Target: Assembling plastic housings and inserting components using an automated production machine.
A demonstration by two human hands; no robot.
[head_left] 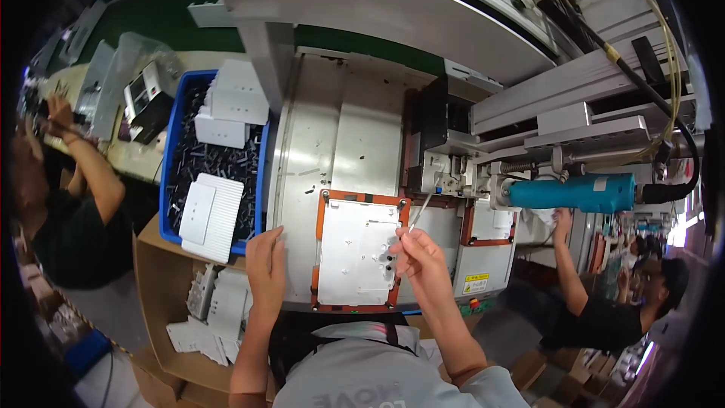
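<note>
A single head-worn fisheye camera looks steeply down from above the person's own chest onto a metal workbench [310, 159], close enough that both forearms rise from the lower edge. The view faces forward across the bench toward a conveyor rail [393, 0] at top. Straight edges bow outward near the dark circular rim. No second view overlaps it.

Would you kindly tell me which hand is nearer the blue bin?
Left. The left hand rests just below the blue bin; the right hand is over the white plate, farther right.
</note>
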